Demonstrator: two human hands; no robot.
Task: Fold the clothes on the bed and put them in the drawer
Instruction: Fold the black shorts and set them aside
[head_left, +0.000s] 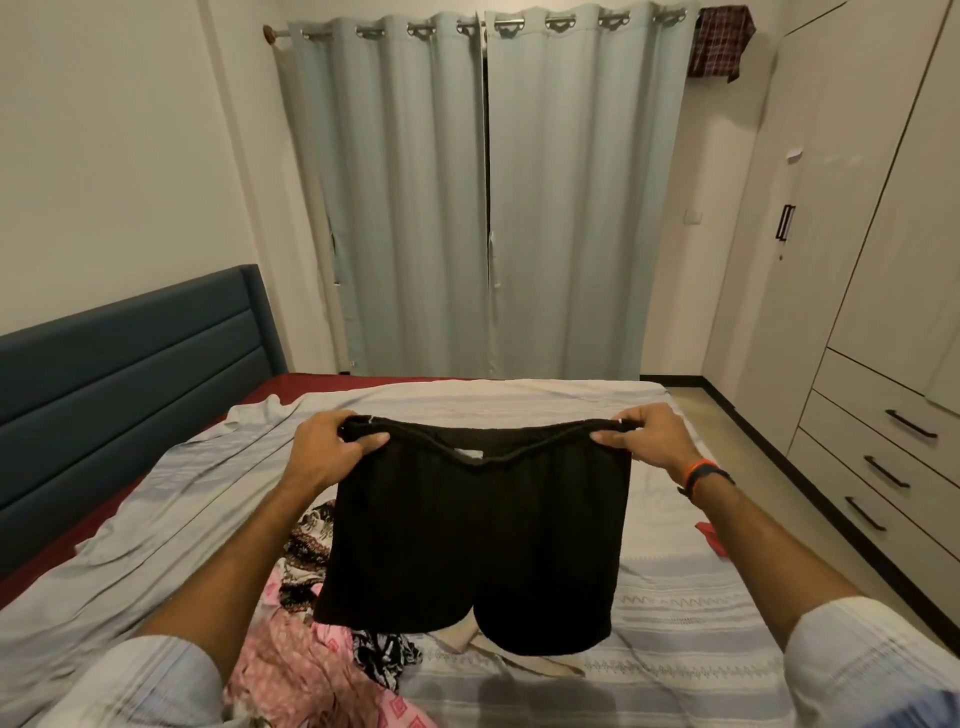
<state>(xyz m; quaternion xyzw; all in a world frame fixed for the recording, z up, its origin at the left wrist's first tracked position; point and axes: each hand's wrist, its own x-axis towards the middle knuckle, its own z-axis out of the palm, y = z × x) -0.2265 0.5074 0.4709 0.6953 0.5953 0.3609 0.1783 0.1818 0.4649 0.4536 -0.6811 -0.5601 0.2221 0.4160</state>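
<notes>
Both hands, left hand (327, 447) and right hand (647, 436), pinch the black shorts' (472, 540) waistband ends, hanging them flat above the bed (675, 597), probably for folding.

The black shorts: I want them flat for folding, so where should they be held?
By the waistband's two ends, from above, as the left hand and right hand do: the black shorts hang straight, legs down.

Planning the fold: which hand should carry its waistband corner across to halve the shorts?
Probably the left hand: the clothes pile lies under its side, so folding rightward lands the shorts over bare bed.
</notes>
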